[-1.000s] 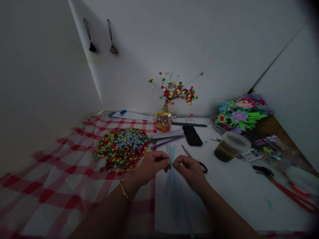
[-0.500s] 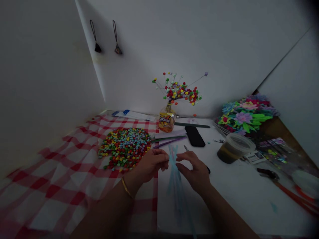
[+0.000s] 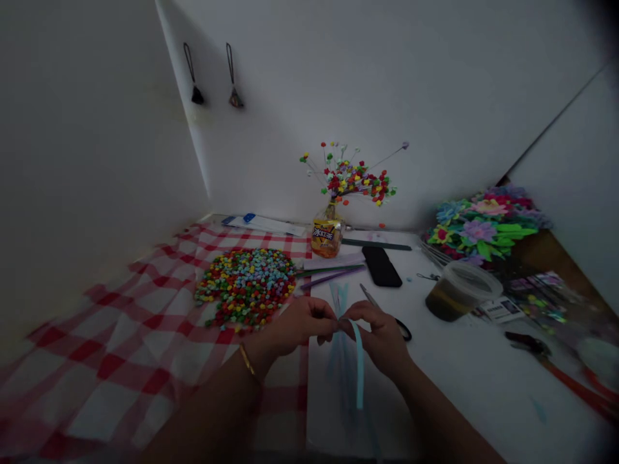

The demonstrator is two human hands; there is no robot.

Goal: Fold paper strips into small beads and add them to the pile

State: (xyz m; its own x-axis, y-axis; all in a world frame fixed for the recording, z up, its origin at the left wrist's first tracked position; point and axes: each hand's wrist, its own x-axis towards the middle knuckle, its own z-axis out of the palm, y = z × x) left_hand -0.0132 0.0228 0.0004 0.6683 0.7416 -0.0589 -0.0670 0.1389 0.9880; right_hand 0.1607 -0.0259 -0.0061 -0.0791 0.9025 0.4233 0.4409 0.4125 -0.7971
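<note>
Both my hands meet above a loose bundle of pale blue paper strips (image 3: pixel 340 293) lying on the white board. A single light blue paper strip (image 3: pixel 359 374) hangs down from the fingertips. My left hand (image 3: pixel 312 320), with a gold bangle at the wrist, pinches its upper end. Thumb and forefinger of my right hand (image 3: pixel 380 332) close on the same end, touching the left fingertips. The exact fold of paper between them is hidden. To the left, a heap of small colourful folded paper stars (image 3: pixel 249 283) covers part of the checked cloth.
Scissors (image 3: pixel 370 295) lie partly under my right hand, near a black phone (image 3: pixel 382 266). Behind stands a bottle (image 3: pixel 326 237) holding star-tipped stems. On the right are a plastic tub (image 3: pixel 461 290) of dark liquid, orange-handled pliers (image 3: pixel 536 351) and fuzzy craft flowers (image 3: pixel 483 222).
My hands have come together, their fingertips now touching. A light blue strip now hangs clearly from them. The view has shifted slightly.
</note>
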